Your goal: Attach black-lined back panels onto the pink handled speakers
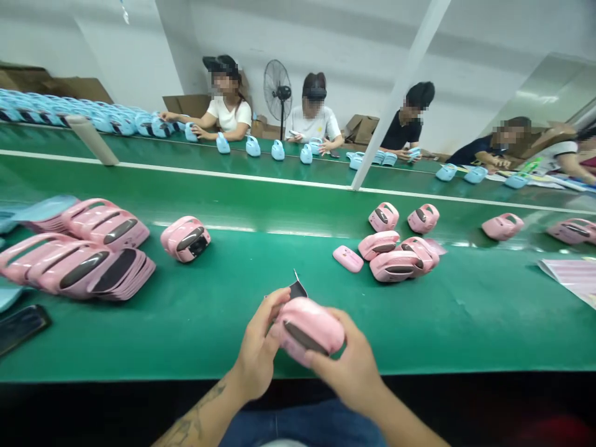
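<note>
A glossy pink plastic case [313, 323] with a dark oval window is held between my two hands, above the front of the green work surface. My right hand [351, 363] grips its right end, thumb across the front and fingers around the back. At the left end, my left hand [258, 347] holds the case with its fingers curled behind it. Just behind the case, close to the left fingertips, a thin dark piece with a pale pointed edge [298, 289] sticks up; whether it is attached or held cannot be made out.
Pink cases stand in rows at left [74, 267], beside a phone [23, 329]. One pink case [185, 239] stands alone; several more [395, 264] cluster right of centre around a flat pink panel [348, 259]. Across a conveyor [233, 208], co-workers [313, 118] handle blue cases. A post [400, 93] rises there.
</note>
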Demonstrator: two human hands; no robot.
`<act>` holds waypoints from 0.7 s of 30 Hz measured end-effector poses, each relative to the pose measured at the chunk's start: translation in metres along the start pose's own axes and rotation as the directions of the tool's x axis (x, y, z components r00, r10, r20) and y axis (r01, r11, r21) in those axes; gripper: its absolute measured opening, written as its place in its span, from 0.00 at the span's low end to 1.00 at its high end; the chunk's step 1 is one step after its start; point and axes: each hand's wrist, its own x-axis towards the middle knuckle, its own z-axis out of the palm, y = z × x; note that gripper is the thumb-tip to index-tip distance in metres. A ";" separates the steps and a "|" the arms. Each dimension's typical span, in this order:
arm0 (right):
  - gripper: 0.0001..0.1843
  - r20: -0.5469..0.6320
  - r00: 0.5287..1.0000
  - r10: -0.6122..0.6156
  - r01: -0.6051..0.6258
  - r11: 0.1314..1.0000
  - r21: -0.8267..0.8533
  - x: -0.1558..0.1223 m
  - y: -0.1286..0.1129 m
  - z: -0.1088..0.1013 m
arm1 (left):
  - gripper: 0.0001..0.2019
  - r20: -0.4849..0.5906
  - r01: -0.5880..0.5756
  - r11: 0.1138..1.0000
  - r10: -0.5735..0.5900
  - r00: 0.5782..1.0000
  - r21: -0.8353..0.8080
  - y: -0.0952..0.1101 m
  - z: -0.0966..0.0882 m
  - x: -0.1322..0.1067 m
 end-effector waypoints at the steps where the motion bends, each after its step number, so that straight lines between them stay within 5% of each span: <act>1: 0.29 -0.032 0.999 0.005 -0.006 1.000 -0.007 0.020 -0.003 -0.010 | 0.27 0.003 -0.040 0.996 0.040 0.999 0.081 -0.003 -0.006 0.009; 5: 0.28 -0.329 0.943 0.048 -0.115 0.976 -0.187 0.131 0.000 -0.036 | 0.23 0.081 -0.194 0.846 0.177 0.981 0.497 -0.025 -0.028 0.022; 11: 0.27 -0.510 0.844 0.168 -0.318 0.922 -0.223 0.284 0.015 -0.021 | 0.26 0.143 -0.245 0.720 0.201 0.969 0.649 -0.057 -0.037 0.001; 16: 0.23 -0.608 0.778 0.156 -0.414 0.856 -0.310 0.323 0.033 -0.007 | 0.32 0.095 -0.142 0.808 0.107 0.990 0.571 -0.059 -0.053 -0.011; 21: 0.24 -0.591 0.806 0.025 -0.382 0.784 -0.489 0.323 0.042 -0.011 | 0.29 0.116 -0.125 0.819 0.072 0.991 0.560 -0.064 -0.064 -0.008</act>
